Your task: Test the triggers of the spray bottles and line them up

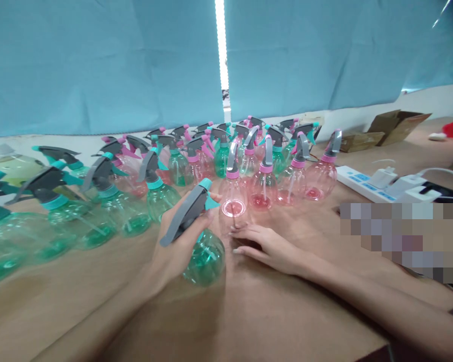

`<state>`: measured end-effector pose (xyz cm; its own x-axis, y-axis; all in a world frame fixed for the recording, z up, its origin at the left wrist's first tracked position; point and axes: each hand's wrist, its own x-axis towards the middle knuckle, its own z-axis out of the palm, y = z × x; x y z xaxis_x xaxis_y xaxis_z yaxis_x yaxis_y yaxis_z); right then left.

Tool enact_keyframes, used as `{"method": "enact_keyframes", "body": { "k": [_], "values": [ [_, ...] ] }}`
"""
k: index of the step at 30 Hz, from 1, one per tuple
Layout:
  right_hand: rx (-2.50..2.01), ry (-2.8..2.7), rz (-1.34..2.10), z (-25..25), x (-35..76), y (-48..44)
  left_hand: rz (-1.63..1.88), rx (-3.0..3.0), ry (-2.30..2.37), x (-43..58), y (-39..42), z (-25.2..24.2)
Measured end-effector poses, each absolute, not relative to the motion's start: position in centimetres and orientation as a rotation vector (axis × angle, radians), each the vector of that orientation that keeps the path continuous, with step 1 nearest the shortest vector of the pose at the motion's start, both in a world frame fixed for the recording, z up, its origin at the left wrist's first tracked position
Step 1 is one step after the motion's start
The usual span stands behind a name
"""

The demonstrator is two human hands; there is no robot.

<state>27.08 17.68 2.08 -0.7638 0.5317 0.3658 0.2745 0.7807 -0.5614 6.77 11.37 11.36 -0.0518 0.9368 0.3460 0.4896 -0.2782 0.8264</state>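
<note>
My left hand (177,251) is wrapped round the neck of a green spray bottle (207,259) with a grey and teal trigger head, tilted over the brown table. My right hand (266,246) lies low on the table just right of that bottle, fingers loosely stretched and apart, holding nothing. Its fingertips are close to the base of a clear pink spray bottle (233,198); whether they touch it I cannot tell. More pink spray bottles (263,188) stand to the right of that one. A row of green spray bottles (130,213) runs off to the left.
Behind these rows stand several more pink and green bottles (222,158), near a blue curtain (136,65). On the right lie a white power strip (362,183) with chargers plugged in and cardboard boxes (390,130). A blurred-out patch (403,236) covers something at right.
</note>
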Motion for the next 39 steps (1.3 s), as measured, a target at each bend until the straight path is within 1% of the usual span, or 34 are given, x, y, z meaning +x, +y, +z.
{"method": "enact_keyframes", "body": {
  "k": [5, 13, 18, 21, 24, 26, 28, 31, 33, 35, 39],
  "values": [
    [-0.616, -2.268, 0.758, 2.0, 27.2, 17.2, 1.349, 1.747, 1.597, 7.5, 11.4, 11.2],
    [-0.566, -2.169, 0.731, 3.0, 26.1, 12.6, 1.411, 1.776, 1.448, 8.1, 11.0, 10.6],
    [-0.754, -2.141, 0.734, 4.4, 24.6, 10.1, 1.475, 1.747, 1.288, 8.4, 10.4, 10.1],
    [-0.907, -2.144, 0.58, 5.5, 23.6, 9.5, 1.444, 1.788, 1.282, 8.3, 10.4, 10.2],
    [-1.014, -2.166, 0.44, 6.0, 22.7, 9.8, 1.473, 1.799, 1.285, 7.9, 10.4, 10.2],
    [-1.046, -2.184, 0.429, 6.0, 22.3, 10.3, 1.522, 1.8, 1.312, 7.1, 10.1, 9.7],
    [-1.045, -2.197, 0.465, 5.9, 21.9, 11.1, 1.541, 1.877, 1.346, 5.7, 9.6, 8.5],
    [-1.002, -2.239, 0.52, 6.1, 20.9, 12.7, 1.487, 2.153, 1.467, 2.8, 8.6, 5.7],
    [-0.997, -2.265, 0.47, 6.5, 19.9, 13.8, 1.421, 2.264, 1.574, 1.1, 8.0, 4.2],
    [-1.036, -2.287, 0.378, 7.2, 18.7, 14.9, 1.382, 2.17, 1.668, -0.1, 7.5, 3.4],
    [-1.172, -2.384, 0.242, 8.9, 16.8, 16.7, 1.403, 1.846, 1.732, -0.6, 7.3, 3.5]
  ]
}}
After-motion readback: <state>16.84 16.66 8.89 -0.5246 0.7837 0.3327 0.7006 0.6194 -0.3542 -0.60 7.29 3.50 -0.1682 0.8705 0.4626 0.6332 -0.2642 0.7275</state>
